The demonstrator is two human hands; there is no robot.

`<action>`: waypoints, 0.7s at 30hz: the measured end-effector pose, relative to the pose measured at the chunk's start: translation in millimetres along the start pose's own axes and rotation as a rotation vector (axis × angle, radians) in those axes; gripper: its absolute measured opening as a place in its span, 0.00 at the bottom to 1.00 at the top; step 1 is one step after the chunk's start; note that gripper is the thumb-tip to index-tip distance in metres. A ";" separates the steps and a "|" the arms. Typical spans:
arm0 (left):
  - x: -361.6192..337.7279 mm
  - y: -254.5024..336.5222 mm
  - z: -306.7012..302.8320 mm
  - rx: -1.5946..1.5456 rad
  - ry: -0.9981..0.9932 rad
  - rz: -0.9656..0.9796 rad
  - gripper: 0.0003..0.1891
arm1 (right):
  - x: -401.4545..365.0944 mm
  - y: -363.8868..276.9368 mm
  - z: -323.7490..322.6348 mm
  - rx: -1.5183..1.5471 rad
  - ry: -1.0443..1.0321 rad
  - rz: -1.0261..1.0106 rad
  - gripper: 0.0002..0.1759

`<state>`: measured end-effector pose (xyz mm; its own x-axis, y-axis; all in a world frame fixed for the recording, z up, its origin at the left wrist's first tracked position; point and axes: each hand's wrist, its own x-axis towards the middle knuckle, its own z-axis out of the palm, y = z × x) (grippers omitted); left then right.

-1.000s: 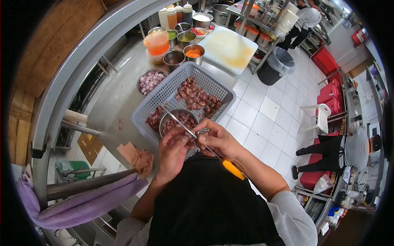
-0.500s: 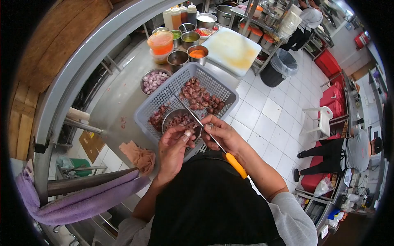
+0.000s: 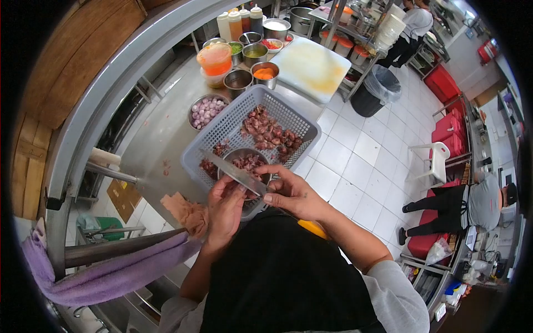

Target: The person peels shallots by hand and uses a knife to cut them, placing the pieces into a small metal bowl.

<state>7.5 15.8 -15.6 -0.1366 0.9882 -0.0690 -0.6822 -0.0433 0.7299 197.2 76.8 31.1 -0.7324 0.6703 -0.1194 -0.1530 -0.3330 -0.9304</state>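
Observation:
My right hand (image 3: 291, 194) holds a knife (image 3: 236, 173) by the lower blade, its yellow handle (image 3: 313, 228) pointing back toward me. The blade lies flat side up, across the fingertips of my left hand (image 3: 226, 205). Those fingers are closed round something small, mostly hidden by the blade; a shallot was visible there earlier. Below both hands is a metal bowl (image 3: 247, 151) of reddish peelings, standing in a grey perforated basket (image 3: 191, 145). Unpeeled shallots (image 3: 269, 130) lie in the basket's far part. A bowl of peeled shallots (image 3: 207, 111) stands beside the basket.
Behind the basket are metal containers (image 3: 239, 81), an orange-filled tub (image 3: 214, 60), squeeze bottles (image 3: 244, 21) and a white cutting board (image 3: 311, 67). A crumpled cloth (image 3: 186, 213) lies at left, near a purple towel (image 3: 122, 272). A black bin (image 3: 371, 95) and other people stand at the right.
The knife has turned from edge-on to showing its broad blade, and its tip has swung left and toward me. The blade now covers the small shallot in my left fingers.

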 end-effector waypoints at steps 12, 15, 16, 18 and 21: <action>-6.7 8.4 2.5 -0.071 0.019 0.008 0.14 | -0.5 1.4 12.1 -0.209 0.010 -0.167 0.29; -7.7 10.7 3.5 -0.024 -0.005 0.008 0.14 | -1.4 -0.7 15.1 -0.270 0.033 -0.188 0.27; -8.7 11.6 4.5 -0.013 -0.011 0.018 0.14 | -1.3 -3.0 17.6 -0.316 0.042 -0.252 0.26; -10.1 12.8 6.0 -0.001 -0.018 0.028 0.14 | -2.2 -4.4 17.8 -0.362 0.051 -0.317 0.26; -11.5 11.9 6.6 -0.032 -0.020 0.039 0.14 | -3.5 -2.8 14.3 -0.387 0.026 -0.241 0.25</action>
<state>5.7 4.9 -1.6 -0.1496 0.9884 -0.0268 -0.6995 -0.0866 0.7093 190.7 65.9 39.0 -0.6884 0.7166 0.1119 -0.0536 0.1036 -0.9932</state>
